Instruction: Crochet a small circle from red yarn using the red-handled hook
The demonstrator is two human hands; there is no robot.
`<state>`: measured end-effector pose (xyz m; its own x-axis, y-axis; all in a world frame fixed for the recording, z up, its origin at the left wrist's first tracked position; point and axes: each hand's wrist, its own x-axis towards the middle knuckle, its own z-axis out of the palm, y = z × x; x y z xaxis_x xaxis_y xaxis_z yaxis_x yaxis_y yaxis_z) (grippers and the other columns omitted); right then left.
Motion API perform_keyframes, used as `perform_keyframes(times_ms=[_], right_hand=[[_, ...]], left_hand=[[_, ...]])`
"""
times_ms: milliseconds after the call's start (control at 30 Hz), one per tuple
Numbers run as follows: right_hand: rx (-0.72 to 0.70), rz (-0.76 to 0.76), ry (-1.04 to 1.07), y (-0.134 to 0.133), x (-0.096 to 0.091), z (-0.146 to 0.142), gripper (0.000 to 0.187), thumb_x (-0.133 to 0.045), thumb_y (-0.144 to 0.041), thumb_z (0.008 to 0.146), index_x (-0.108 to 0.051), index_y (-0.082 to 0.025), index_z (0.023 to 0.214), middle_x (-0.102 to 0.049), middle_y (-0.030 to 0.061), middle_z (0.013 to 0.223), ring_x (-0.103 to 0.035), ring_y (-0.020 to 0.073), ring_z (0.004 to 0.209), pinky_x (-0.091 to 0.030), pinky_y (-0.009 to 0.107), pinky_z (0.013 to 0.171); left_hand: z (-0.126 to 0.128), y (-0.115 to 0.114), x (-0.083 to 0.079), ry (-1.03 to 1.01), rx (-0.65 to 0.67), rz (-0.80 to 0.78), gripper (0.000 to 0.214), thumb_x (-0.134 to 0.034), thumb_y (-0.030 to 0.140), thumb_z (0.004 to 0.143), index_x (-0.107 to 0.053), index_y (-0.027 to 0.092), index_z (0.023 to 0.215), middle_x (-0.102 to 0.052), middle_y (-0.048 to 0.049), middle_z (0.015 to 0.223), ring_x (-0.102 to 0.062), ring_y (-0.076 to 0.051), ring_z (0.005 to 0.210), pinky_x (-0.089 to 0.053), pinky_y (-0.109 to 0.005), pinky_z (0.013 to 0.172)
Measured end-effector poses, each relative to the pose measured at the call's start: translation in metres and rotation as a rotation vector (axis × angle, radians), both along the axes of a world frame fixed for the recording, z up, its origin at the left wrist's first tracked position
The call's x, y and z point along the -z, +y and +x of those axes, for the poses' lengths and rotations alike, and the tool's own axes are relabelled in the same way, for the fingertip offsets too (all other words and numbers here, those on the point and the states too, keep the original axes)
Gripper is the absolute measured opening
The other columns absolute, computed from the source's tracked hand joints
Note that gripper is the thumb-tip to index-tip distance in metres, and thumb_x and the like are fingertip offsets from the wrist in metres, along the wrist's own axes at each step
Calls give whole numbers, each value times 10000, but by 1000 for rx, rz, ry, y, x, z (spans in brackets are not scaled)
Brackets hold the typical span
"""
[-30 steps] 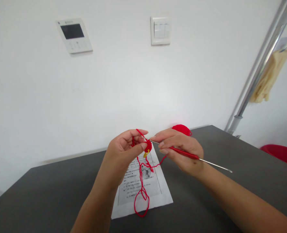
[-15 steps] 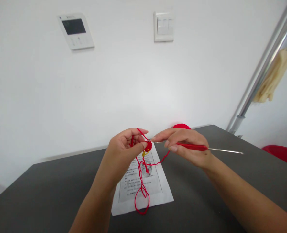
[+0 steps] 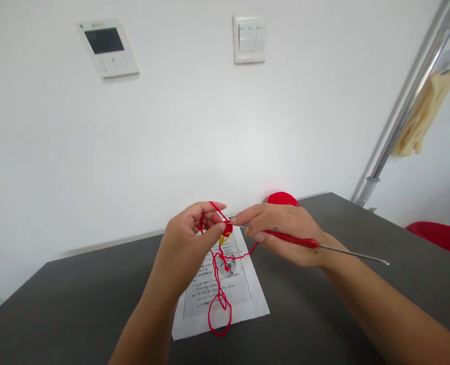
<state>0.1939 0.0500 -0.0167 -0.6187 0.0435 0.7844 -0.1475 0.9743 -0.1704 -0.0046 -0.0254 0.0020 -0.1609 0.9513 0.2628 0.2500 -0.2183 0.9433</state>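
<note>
Between thumb and fingers, my left hand (image 3: 194, 225) pinches a small red crochet piece (image 3: 228, 230). A yellow stitch marker (image 3: 225, 237) hangs from that piece. Red yarn (image 3: 217, 205) runs over my left index finger down to the work. My right hand (image 3: 285, 230) is closed around a crochet hook (image 3: 293, 239) with a red handle and metal ends; its near tip is at the crochet piece, the other end sticks out past my wrist. My right fingertips come close to the piece. Loose yarn loops lie below, over a printed sheet (image 3: 243, 304).
A red yarn ball (image 3: 281, 198) sits behind my right hand at the back of the dark table (image 3: 308, 314). The white wall (image 3: 171, 126) rises behind it. A red rounded object (image 3: 438, 237) and a metal pole (image 3: 403, 111) are at the right.
My right fingers have come nearer the crochet piece, and the hook's rear end has dipped. The whole view has shifted slightly, showing more of the yarn ball.
</note>
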Motion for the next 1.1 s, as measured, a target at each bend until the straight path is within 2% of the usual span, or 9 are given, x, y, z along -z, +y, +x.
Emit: perform_keyframes(times_ms=[233,467,633,700,733,867,933,1000,1100], right_hand=[[4,66,81,-3,4,-6,179,-508,-84,959,-591,-199,1068,-735,115,1100,-706,166,1077,-603,284,878],[73,203,112,-4,12,-12,188,-466,-138,990,-581,-187,1130,-707,169,1148,-683,207,1137,-612,334,886],[120,294,181,-3,19,-19,164,-504,-114,970,-612,-140,1090,-711,189,1128,-680,224,1139,-610,338,892],[99,236,202,-3,21,-21,155,-507,-125,975,-628,-145,1070,-719,178,1119,-690,218,1120,-613,335,878],[79,150,216,-4,21,-22,152,-507,-137,982,-638,-160,1057,-729,158,1104,-702,207,1095,-615,330,868],[-56,-403,359,-5,23,-27,77,-586,-216,979,-662,-206,986,-768,76,999,-750,177,964,-624,324,838],[-118,-551,416,-6,23,-29,63,-620,-251,967,-664,-208,978,-772,64,986,-757,178,940,-628,329,827],[-104,-503,413,-7,24,-30,74,-608,-249,972,-672,-210,974,-768,64,982,-751,176,936,-623,327,824],[16,-188,345,-7,24,-28,117,-561,-196,981,-677,-213,990,-748,74,977,-723,172,951,-608,310,824]], left_hand=[[3,-5,-3,18,-26,45,233,-726,230,759,-713,194,989,-665,21,743,-602,-140,703,-478,-273,679],[12,-10,1,315,-256,233,215,-661,194,794,-719,216,1000,-672,20,761,-603,-157,710,-464,-298,717],[18,-13,0,441,-310,304,219,-619,145,799,-711,200,991,-695,1,790,-619,-171,694,-462,-306,702],[20,-14,-1,467,-329,323,214,-610,123,797,-709,201,969,-685,1,784,-613,-173,682,-463,-304,693],[20,-14,-1,477,-339,341,213,-608,117,797,-709,208,962,-678,4,776,-608,-174,677,-463,-303,693],[24,-15,2,486,-356,423,233,-614,104,799,-711,245,958,-653,22,749,-588,-178,664,-461,-300,699],[27,-16,4,454,-385,460,230,-607,91,800,-711,253,924,-645,23,743,-581,-177,657,-461,-301,707],[29,-17,5,432,-409,485,222,-601,85,802,-711,255,892,-645,19,745,-582,-180,657,-463,-304,711],[30,-16,8,492,-365,499,206,-604,96,807,-707,251,894,-660,12,764,-596,-184,671,-466,-303,699]])
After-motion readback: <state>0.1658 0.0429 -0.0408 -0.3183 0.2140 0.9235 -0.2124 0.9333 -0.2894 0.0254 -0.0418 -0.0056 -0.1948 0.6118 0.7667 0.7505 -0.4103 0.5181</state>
